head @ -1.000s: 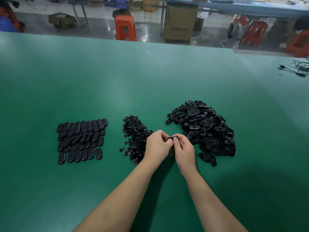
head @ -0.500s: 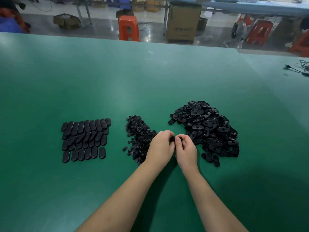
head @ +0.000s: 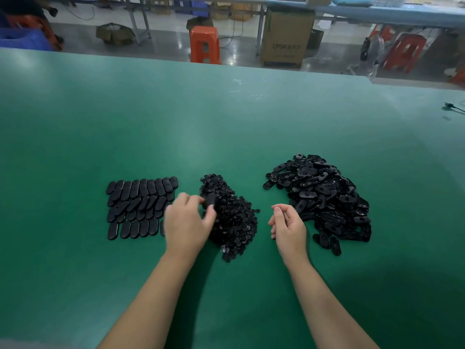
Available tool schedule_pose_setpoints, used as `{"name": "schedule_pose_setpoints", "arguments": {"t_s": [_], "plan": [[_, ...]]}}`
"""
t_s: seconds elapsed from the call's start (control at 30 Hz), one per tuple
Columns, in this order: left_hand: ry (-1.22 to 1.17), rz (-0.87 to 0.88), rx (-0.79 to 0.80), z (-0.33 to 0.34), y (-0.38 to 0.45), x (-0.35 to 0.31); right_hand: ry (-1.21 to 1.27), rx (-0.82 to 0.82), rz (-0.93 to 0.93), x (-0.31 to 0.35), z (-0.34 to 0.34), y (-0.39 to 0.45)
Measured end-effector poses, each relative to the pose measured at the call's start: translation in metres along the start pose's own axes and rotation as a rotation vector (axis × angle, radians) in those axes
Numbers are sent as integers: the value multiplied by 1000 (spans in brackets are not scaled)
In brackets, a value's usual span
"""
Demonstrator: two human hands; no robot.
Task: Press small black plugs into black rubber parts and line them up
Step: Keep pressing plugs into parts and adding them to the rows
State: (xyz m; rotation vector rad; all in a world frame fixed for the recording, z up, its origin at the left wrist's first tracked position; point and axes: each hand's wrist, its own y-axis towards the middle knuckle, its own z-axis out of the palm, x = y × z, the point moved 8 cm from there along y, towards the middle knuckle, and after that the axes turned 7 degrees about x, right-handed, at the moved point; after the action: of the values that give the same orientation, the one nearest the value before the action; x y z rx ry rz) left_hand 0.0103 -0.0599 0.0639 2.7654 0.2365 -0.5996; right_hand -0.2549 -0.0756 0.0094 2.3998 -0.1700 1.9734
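My left hand (head: 187, 222) pinches one black oval rubber part (head: 210, 200) between thumb and fingers, above the left edge of the pile of small black plugs (head: 232, 220). Just left of it lie the lined-up rows of finished black ovals (head: 141, 206); the hand covers the right end of the front row. My right hand (head: 286, 226) hovers with loosely curled fingers and holds nothing, between the plug pile and the big heap of loose rubber parts (head: 324, 197).
The green table (head: 226, 127) stretches far ahead and to both sides. A black cable (head: 451, 107) lies at its right edge. Beyond the far edge stand an orange stool (head: 204, 44), a cardboard box (head: 286, 37) and red stools (head: 405, 52).
The hands, joined over one part a second ago, have come apart. My left hand has carried the part leftward toward the rows; my right hand has let go and drifted right.
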Motion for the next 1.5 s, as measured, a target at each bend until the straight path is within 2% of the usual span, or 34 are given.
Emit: {"name": "schedule_pose_setpoints", "arguments": {"t_s": [0.2, 0.4, 0.47, 0.57, 0.7, 0.83, 1.07, 1.27, 1.5], "plan": [[94, -253, -81, -29, -13, 83, -39, 7, -3, 1, 0, -1], [169, -395, -66, -32, -19, 111, -48, 8, -3, 1, 0, -1], [134, -366, -86, -33, -17, 105, -53, 8, -3, 0, 0, -1], [12, -220, -102, -31, -11, 78, -67, 10, -7, 0, 1, -1], [-128, -92, 67, -3, -8, 31, -85, 10, -13, 0, 1, -1], [-87, -150, 130, 19, -9, 15, -96, 15, -10, 1, 1, -1], [-102, -210, 200, 27, -10, 33, -122, 9, -1, 0, 2, 0], [-131, -175, 213, 28, -16, 34, -148, 9, 0, -1, 1, 0], [-76, -140, 145, 23, -23, 28, -144, 12, 1, -2, 2, -1]]}}
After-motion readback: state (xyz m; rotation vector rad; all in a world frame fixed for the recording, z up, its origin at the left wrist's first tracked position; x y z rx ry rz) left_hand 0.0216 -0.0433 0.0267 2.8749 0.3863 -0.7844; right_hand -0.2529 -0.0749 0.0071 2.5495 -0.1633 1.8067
